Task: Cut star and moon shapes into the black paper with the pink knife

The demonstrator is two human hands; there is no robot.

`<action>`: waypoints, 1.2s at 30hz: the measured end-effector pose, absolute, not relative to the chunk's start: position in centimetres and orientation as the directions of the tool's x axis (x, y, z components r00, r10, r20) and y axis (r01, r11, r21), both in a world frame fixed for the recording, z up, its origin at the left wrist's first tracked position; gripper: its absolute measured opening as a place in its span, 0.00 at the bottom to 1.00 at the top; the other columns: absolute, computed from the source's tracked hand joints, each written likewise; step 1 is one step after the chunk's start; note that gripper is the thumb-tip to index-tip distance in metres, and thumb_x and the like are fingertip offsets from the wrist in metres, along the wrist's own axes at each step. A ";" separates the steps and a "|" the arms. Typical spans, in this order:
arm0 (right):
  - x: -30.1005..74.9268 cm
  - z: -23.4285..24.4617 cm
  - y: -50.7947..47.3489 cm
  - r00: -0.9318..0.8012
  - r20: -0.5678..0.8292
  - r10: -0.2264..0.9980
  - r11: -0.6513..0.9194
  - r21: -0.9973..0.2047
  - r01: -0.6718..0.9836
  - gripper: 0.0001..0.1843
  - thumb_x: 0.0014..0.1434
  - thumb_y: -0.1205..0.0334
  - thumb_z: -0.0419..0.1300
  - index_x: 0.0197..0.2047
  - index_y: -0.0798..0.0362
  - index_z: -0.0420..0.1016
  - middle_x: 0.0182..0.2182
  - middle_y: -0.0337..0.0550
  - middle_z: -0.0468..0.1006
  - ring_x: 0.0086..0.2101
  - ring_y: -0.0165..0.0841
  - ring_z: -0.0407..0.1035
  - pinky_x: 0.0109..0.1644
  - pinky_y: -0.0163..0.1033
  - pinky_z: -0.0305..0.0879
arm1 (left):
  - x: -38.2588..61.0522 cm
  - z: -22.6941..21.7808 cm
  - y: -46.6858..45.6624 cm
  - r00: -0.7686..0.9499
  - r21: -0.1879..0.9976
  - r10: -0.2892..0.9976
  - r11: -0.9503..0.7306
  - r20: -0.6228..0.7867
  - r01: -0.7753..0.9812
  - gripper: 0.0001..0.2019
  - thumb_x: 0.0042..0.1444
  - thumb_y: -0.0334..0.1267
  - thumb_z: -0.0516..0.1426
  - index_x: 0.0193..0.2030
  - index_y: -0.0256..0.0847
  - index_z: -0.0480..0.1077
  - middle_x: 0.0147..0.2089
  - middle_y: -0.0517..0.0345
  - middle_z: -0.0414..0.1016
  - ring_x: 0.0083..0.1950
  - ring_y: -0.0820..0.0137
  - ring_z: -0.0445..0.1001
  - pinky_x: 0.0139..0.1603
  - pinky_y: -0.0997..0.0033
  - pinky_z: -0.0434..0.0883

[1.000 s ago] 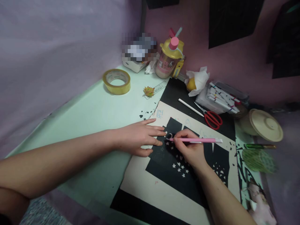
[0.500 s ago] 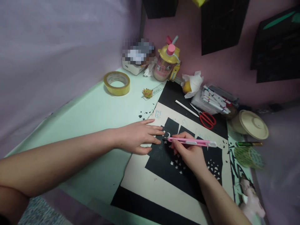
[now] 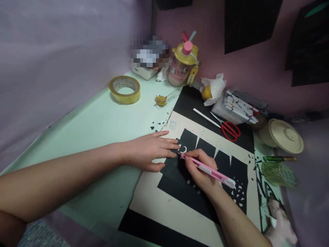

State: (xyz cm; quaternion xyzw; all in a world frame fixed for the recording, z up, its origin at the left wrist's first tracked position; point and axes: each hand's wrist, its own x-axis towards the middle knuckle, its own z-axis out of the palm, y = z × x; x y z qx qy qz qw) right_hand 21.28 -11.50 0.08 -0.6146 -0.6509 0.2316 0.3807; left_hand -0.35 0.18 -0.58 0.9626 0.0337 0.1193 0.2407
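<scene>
Black paper (image 3: 177, 187) with cut-out stars, a crescent moon and small chips of openings lies on a cream board (image 3: 147, 197). My left hand (image 3: 151, 151) rests flat, fingers spread, its fingertips on the paper's left part. In my right hand (image 3: 204, 169) is a pink craft knife (image 3: 210, 170), held like a pen. The knife's tip points at the paper just below the crescent, close to my left fingertips. Whether the blade touches the paper is too small to tell. My right hand hides part of the star cut-outs.
Red-handled scissors (image 3: 230, 131) and a white stick (image 3: 206, 117) lie on black paper behind the board. A tape roll (image 3: 125, 97), a drink bottle (image 3: 181, 67), a pen box (image 3: 241, 106) and a lidded tub (image 3: 285, 137) stand around. Black scraps litter the right side.
The craft knife has swung, its back end dropping lower and its tip shifting slightly left and down. My right hand turned with it. My left hand stays on the paper.
</scene>
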 end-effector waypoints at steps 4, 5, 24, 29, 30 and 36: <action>21.0 0.1 -11.6 0.089 0.195 0.977 0.103 -0.791 0.603 0.06 0.61 0.61 0.60 0.32 0.49 0.74 0.24 0.38 0.78 0.21 0.29 0.68 0.25 0.34 0.64 | -0.4 -0.6 0.3 0.969 0.472 0.120 -0.882 0.216 0.004 0.20 0.58 0.36 0.55 0.58 0.40 0.70 0.67 0.48 0.65 0.71 0.58 0.59 0.75 0.49 0.43; 20.9 0.1 -11.6 0.091 0.191 0.977 0.100 -0.794 0.599 0.06 0.61 0.61 0.60 0.32 0.49 0.74 0.24 0.38 0.78 0.21 0.29 0.68 0.25 0.34 0.64 | -0.4 -0.7 0.3 0.969 0.472 0.119 -0.882 0.217 0.003 0.20 0.58 0.36 0.54 0.58 0.40 0.70 0.67 0.47 0.65 0.71 0.59 0.59 0.75 0.50 0.43; 21.1 -0.3 -11.5 0.014 0.242 0.970 0.178 -0.753 0.633 0.04 0.61 0.64 0.60 0.33 0.50 0.73 0.26 0.37 0.80 0.21 0.28 0.70 0.25 0.32 0.64 | -0.4 -0.8 0.3 0.965 0.459 0.118 -0.888 0.234 -0.003 0.18 0.59 0.36 0.54 0.56 0.37 0.71 0.66 0.47 0.66 0.70 0.58 0.61 0.74 0.49 0.45; 20.9 -0.8 -11.8 0.010 0.296 0.955 0.221 -0.734 0.643 0.03 0.61 0.66 0.62 0.34 0.50 0.73 0.28 0.36 0.81 0.22 0.26 0.71 0.27 0.31 0.65 | -0.4 -1.0 0.3 0.964 0.453 0.119 -0.892 0.237 -0.001 0.18 0.60 0.36 0.53 0.56 0.38 0.70 0.66 0.48 0.66 0.70 0.59 0.60 0.75 0.50 0.44; 20.9 -0.8 -11.8 0.006 0.307 0.952 0.231 -0.728 0.646 0.02 0.60 0.66 0.62 0.35 0.50 0.73 0.28 0.36 0.81 0.22 0.26 0.70 0.27 0.30 0.65 | -0.4 -1.0 0.3 0.963 0.452 0.119 -0.892 0.241 -0.003 0.18 0.60 0.37 0.53 0.56 0.38 0.70 0.66 0.48 0.66 0.70 0.60 0.60 0.75 0.50 0.44; 20.9 -0.3 -11.7 0.016 0.308 0.951 0.225 -0.728 0.648 0.03 0.61 0.66 0.62 0.34 0.50 0.74 0.24 0.35 0.79 0.19 0.25 0.66 0.23 0.29 0.61 | -0.4 -1.0 0.3 0.963 0.453 0.118 -0.891 0.240 -0.004 0.18 0.60 0.36 0.53 0.56 0.39 0.70 0.66 0.49 0.67 0.70 0.60 0.61 0.75 0.50 0.44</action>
